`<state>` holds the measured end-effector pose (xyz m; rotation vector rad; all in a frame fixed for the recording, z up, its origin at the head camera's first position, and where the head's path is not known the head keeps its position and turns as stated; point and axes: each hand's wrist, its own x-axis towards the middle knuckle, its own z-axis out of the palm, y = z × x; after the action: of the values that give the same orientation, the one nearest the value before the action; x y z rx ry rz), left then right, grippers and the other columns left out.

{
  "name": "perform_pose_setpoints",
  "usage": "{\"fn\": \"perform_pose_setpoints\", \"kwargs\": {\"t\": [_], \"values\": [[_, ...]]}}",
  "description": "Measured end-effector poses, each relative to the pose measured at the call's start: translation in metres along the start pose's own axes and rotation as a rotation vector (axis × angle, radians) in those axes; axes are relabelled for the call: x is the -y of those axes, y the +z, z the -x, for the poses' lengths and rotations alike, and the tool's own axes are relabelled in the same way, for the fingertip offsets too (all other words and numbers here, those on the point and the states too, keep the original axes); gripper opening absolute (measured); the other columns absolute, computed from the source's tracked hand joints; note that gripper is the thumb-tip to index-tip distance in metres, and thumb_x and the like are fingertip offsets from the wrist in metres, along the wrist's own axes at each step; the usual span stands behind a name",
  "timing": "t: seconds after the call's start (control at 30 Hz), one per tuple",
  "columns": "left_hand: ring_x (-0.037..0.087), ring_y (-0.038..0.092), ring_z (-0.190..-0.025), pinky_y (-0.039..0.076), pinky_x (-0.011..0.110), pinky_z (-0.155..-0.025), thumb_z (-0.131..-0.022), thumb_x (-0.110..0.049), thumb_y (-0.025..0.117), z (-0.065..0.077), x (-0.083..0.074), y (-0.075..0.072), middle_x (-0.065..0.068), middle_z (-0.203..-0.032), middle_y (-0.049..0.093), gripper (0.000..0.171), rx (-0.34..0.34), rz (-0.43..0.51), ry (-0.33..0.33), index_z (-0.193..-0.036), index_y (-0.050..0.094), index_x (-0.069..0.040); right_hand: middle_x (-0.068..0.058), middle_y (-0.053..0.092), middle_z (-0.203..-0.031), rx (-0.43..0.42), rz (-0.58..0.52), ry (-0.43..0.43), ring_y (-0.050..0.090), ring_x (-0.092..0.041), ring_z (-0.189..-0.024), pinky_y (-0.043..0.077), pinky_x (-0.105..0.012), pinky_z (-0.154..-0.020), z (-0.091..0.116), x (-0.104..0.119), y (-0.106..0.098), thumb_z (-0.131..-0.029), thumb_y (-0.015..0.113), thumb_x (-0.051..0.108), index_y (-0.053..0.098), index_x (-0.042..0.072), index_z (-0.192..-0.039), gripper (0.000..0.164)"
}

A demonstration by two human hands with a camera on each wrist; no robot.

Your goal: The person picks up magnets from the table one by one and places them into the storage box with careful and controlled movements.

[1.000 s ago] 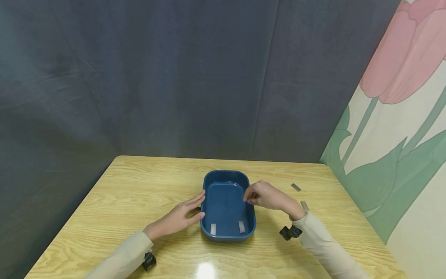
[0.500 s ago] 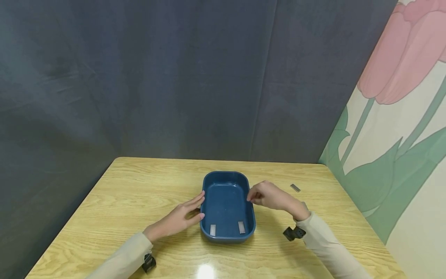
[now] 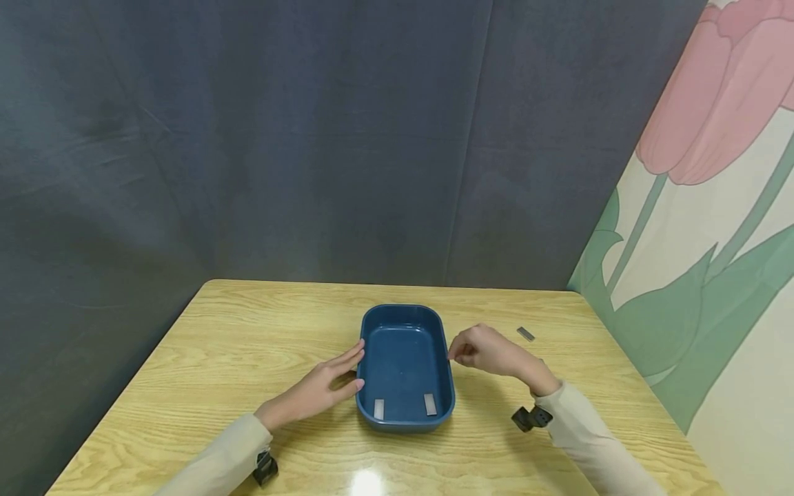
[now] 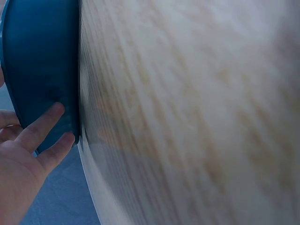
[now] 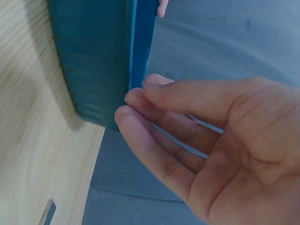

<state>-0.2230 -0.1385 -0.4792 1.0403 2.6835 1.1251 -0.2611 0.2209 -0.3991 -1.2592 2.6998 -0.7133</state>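
A dark blue rectangular tub (image 3: 400,362) with rounded corners stands on the table. Two small silvery rectangular pieces (image 3: 431,404) lie inside, at its near end. Along the tub's left side rests my left hand (image 3: 316,388), with extended fingers touching the outer wall (image 4: 44,61). My right hand (image 3: 490,350) hovers at the right rim, fingers loosely bent and thumb tip near the index fingertip. Nothing shows between those fingers in the right wrist view, where the hand (image 5: 197,140) overlaps the tub's edge.
To the right on the wood-grain table (image 3: 273,324) lies a small grey metal strip (image 3: 526,333). A second one is mostly hidden behind the right forearm. A dark curtain (image 3: 335,138) hangs behind, and a tulip-patterned wall covering (image 3: 701,275) borders the right side.
My right hand has drawn back rightward from over the tub's inside to its right rim. The left hand stays against the tub, and the two pieces inside lie as before.
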Motion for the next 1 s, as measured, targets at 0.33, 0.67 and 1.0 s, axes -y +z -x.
{"fn": "perform_pose_setpoints", "kwargs": {"t": [0.33, 0.67, 1.0], "values": [[0.020, 0.031, -0.142, 0.032, 0.045, -0.112, -0.103, -0.043, 0.052, 0.001, 0.000, 0.000, 0.006, -0.164, 0.017, 0.070, 0.001, -0.001, 0.003, -0.154, 0.030, -0.001, -0.006, 0.072, -0.086, -0.025, 0.043, 0.033, 0.063, -0.006, -0.072, 0.053, -0.022, -0.062, 0.012, -0.010, 0.001, -0.087, 0.070, -0.006, 0.075, 0.005, -0.089, 0.013], [0.021, 0.030, -0.143, 0.031, 0.046, -0.113, -0.103, -0.043, 0.052, 0.001, 0.000, 0.000, 0.005, -0.164, 0.016, 0.070, 0.003, -0.001, -0.001, -0.154, 0.030, -0.001, -0.009, 0.072, -0.090, -0.029, 0.010, 0.056, 0.066, -0.012, -0.074, 0.055, -0.025, -0.065, 0.024, -0.018, -0.002, -0.087, 0.069, -0.006, 0.074, 0.003, -0.092, 0.012], [0.020, 0.027, -0.144, 0.031, 0.045, -0.113, -0.103, -0.044, 0.052, 0.001, 0.001, 0.001, 0.005, -0.164, 0.016, 0.070, 0.002, -0.001, -0.002, -0.154, 0.030, -0.002, -0.010, 0.070, -0.092, -0.058, -0.005, 0.094, 0.067, -0.018, -0.080, 0.055, -0.027, -0.066, 0.036, -0.030, -0.003, -0.087, 0.069, -0.007, 0.073, 0.001, -0.095, 0.012]]}}
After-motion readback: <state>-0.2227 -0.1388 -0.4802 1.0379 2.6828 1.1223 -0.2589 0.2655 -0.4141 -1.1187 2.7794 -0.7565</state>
